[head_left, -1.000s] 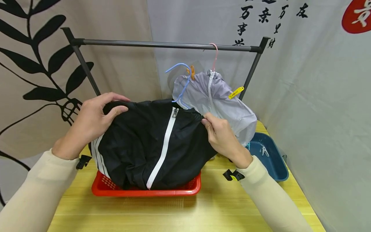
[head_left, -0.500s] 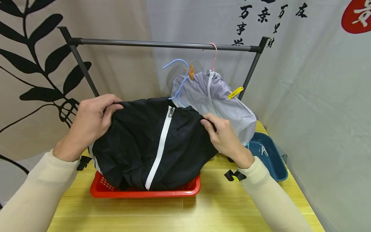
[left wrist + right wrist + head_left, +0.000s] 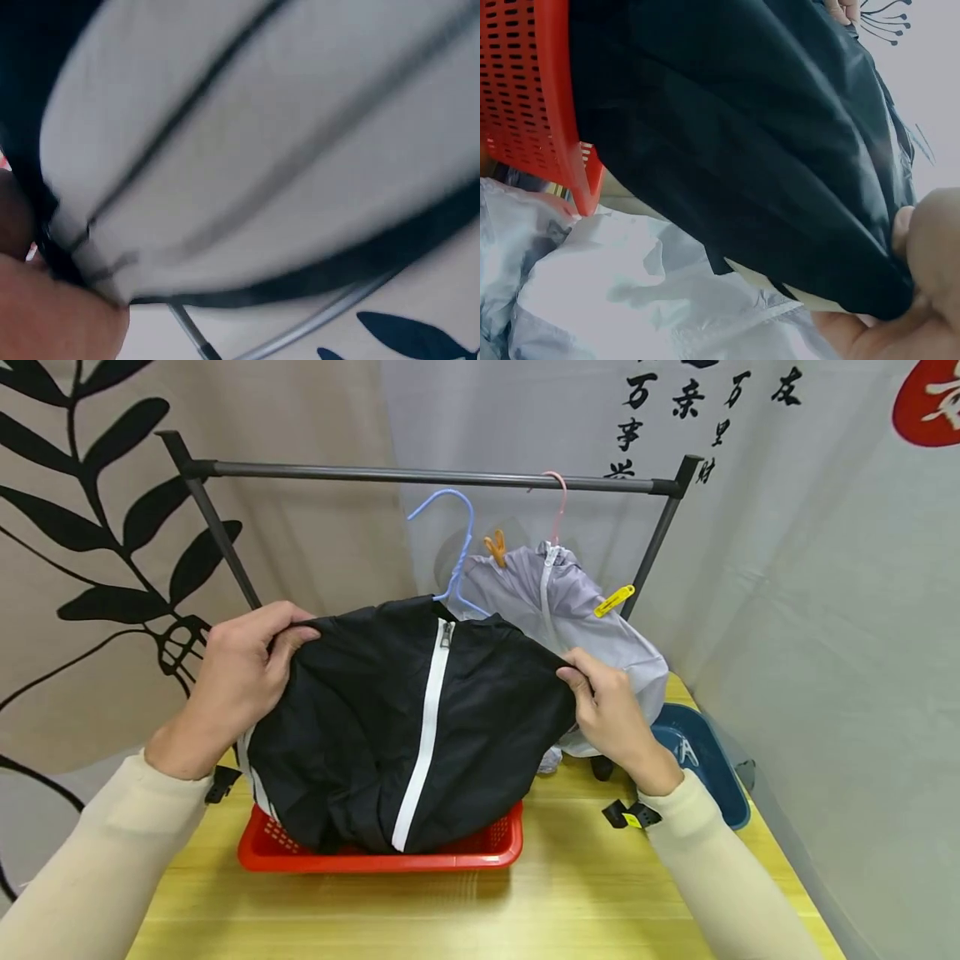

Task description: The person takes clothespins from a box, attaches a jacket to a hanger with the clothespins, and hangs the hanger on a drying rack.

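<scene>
A black jacket with a white front zip is stretched between both hands above a red basket, its lower part resting in it. My left hand pinches the shoulder at the left; white stripes on the sleeve fill the left wrist view, blurred. With thumb and fingers, my right hand grips the other shoulder; the right wrist view shows this hold on the black cloth. From the jacket's collar rises a blue hanger, its hook just below the rack's bar and apart from it.
A dark metal rack spans the back. On it a pink hanger carries a pale grey jacket with an orange clip and a yellow clip. A blue bin with a clothespin stands at the table's right.
The left thumb has closed onto the jacket's shoulder. The right hand has moved right, pulling the cloth wider, and the blue hanger has risen and shifted left, more upright.
</scene>
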`<state>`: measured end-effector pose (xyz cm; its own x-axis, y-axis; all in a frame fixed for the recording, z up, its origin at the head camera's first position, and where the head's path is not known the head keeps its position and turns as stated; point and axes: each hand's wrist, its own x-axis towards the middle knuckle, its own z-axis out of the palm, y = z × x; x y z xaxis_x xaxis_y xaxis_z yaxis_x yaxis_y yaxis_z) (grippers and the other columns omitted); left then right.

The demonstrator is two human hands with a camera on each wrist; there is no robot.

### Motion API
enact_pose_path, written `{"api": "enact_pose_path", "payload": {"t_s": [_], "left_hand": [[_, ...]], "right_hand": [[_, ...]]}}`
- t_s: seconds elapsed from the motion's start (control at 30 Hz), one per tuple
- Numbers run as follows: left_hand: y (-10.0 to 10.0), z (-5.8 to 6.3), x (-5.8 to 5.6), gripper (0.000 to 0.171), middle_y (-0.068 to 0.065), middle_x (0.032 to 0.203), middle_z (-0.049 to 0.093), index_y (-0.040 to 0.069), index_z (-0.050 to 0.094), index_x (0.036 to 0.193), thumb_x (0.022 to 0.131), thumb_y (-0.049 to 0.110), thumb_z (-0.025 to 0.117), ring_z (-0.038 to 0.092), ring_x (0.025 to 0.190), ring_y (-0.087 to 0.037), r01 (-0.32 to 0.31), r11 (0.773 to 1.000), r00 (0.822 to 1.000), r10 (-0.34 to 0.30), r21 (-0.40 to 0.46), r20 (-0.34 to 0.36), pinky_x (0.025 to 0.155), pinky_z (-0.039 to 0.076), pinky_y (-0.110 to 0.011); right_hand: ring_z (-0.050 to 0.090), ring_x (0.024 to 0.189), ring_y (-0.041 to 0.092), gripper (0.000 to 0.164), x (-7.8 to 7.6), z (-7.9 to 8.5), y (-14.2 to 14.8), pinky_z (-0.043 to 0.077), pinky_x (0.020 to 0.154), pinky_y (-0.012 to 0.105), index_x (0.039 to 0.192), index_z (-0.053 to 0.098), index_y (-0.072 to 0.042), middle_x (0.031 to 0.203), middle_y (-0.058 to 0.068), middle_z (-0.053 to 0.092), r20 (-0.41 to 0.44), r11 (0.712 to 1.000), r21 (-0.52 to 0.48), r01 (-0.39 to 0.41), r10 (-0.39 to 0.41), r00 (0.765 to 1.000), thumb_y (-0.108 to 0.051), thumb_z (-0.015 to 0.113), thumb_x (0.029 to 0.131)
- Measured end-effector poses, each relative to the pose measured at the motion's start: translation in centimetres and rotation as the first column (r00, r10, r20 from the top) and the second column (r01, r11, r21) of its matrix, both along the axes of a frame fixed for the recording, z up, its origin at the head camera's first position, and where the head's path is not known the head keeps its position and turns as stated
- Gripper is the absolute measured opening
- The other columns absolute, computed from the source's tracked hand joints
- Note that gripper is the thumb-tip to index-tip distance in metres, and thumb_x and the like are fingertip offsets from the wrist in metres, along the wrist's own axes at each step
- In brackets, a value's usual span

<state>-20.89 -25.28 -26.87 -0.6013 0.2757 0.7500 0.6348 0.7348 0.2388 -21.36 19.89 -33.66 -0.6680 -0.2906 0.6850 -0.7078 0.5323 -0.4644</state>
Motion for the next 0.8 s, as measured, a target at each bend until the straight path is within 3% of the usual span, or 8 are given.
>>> {"api": "enact_pose_path", "payload": {"t_s": [0.1, 0.23, 0.33, 0.4, 0.47, 0.57, 0.63, 0.8], "left_hand": [[-0.5, -0.4, 0.1, 0.019, -0.015, 0.111, 0.082, 0.004, 0.081, 0.120, 0.102, 0.009, 0.087, 0.073, 0.095, -0.029, 0.007, 0.999, 0.996, -0.004, -0.031, 0.090, 0.097, 0.052, -0.022], [-1.3, -0.4, 0.5, 0.063, -0.017, 0.135, 0.078, 0.008, 0.073, 0.141, 0.086, 0.019, 0.103, 0.073, 0.121, -0.039, 0.014, 0.995, 0.969, 0.009, -0.095, 0.246, 0.113, 0.059, -0.060], [-1.9, -0.1, 0.7, 0.080, -0.018, 0.140, 0.077, 0.009, 0.069, 0.147, 0.079, 0.022, 0.109, 0.074, 0.121, -0.040, 0.036, 0.989, 0.951, 0.010, -0.144, 0.309, 0.111, 0.060, -0.071], [-2.1, -0.1, 0.6, 0.077, -0.016, 0.132, 0.081, 0.008, 0.071, 0.142, 0.077, 0.023, 0.110, 0.078, 0.111, -0.036, 0.051, 0.983, 0.957, 0.003, -0.178, 0.290, 0.104, 0.066, -0.063], [-2.4, -0.2, 0.4, 0.067, -0.014, 0.119, 0.085, 0.007, 0.075, 0.132, 0.076, 0.023, 0.109, 0.080, 0.098, -0.030, 0.070, 0.975, 0.972, -0.019, -0.211, 0.235, 0.100, 0.070, -0.036], [-2.8, -0.3, 0.1, 0.052, -0.011, 0.105, 0.087, 0.007, 0.079, 0.119, 0.080, 0.029, 0.103, 0.080, 0.086, -0.025, 0.098, 0.964, 0.986, -0.060, -0.249, 0.155, 0.093, 0.060, -0.009], [-2.6, -0.3, 0.2, 0.046, -0.010, 0.105, 0.087, 0.007, 0.079, 0.117, 0.083, 0.029, 0.101, 0.081, 0.087, -0.025, 0.096, 0.959, 0.989, -0.061, -0.266, 0.136, 0.095, 0.062, -0.010], [-1.2, -0.1, 1.0, 0.038, -0.009, 0.112, 0.086, 0.009, 0.079, 0.123, 0.092, 0.017, 0.099, 0.084, 0.095, -0.028, 0.074, 0.952, 0.994, -0.047, -0.296, 0.097, 0.089, 0.071, -0.054]], "right_hand": [[0.065, 0.073, 0.023, 0.011, -0.1, -0.2, 0.2, 0.045, 0.074, 0.021, 0.104, 0.072, -0.002, 0.081, 0.011, 0.066, -0.049, 0.999, -0.001, 0.039, -0.039, 0.998, 0.000, 0.067, 0.114], [0.074, 0.076, 0.026, 0.011, -0.2, -0.3, 0.4, 0.048, 0.074, 0.025, 0.104, 0.073, -0.001, 0.092, 0.014, 0.078, -0.098, 0.997, -0.002, 0.074, -0.073, 0.992, 0.001, 0.067, 0.114], [0.075, 0.076, 0.028, 0.012, 0.0, -0.3, 0.6, 0.050, 0.073, 0.030, 0.103, 0.072, 0.001, 0.091, 0.016, 0.078, -0.133, 0.996, 0.003, 0.093, -0.092, 0.987, 0.001, 0.067, 0.114], [0.075, 0.075, 0.028, 0.012, 0.0, -0.3, 0.8, 0.051, 0.071, 0.033, 0.102, 0.071, 0.001, 0.091, 0.016, 0.078, -0.161, 0.994, 0.009, 0.105, -0.102, 0.982, 0.003, 0.067, 0.113], [0.074, 0.073, 0.028, 0.013, 0.1, -0.4, 1.0, 0.051, 0.070, 0.033, 0.101, 0.071, 0.001, 0.090, 0.017, 0.078, -0.176, 0.994, 0.019, 0.112, -0.107, 0.979, 0.003, 0.068, 0.113], [0.074, 0.071, 0.027, 0.013, 0.2, -0.6, 1.3, 0.051, 0.069, 0.032, 0.100, 0.071, 0.000, 0.089, 0.017, 0.078, -0.182, 0.993, 0.034, 0.113, -0.106, 0.978, 0.004, 0.068, 0.112], [0.073, 0.071, 0.027, 0.013, 0.4, -0.7, 1.4, 0.050, 0.069, 0.030, 0.100, 0.070, -0.001, 0.089, 0.016, 0.077, -0.181, 0.993, 0.042, 0.114, -0.105, 0.978, 0.004, 0.069, 0.112], [0.073, 0.071, 0.026, 0.013, 0.7, -1.2, 1.5, 0.051, 0.068, 0.031, 0.099, 0.069, 0.000, 0.088, 0.016, 0.075, -0.194, 0.992, 0.043, 0.120, -0.110, 0.975, 0.006, 0.069, 0.111]]}}
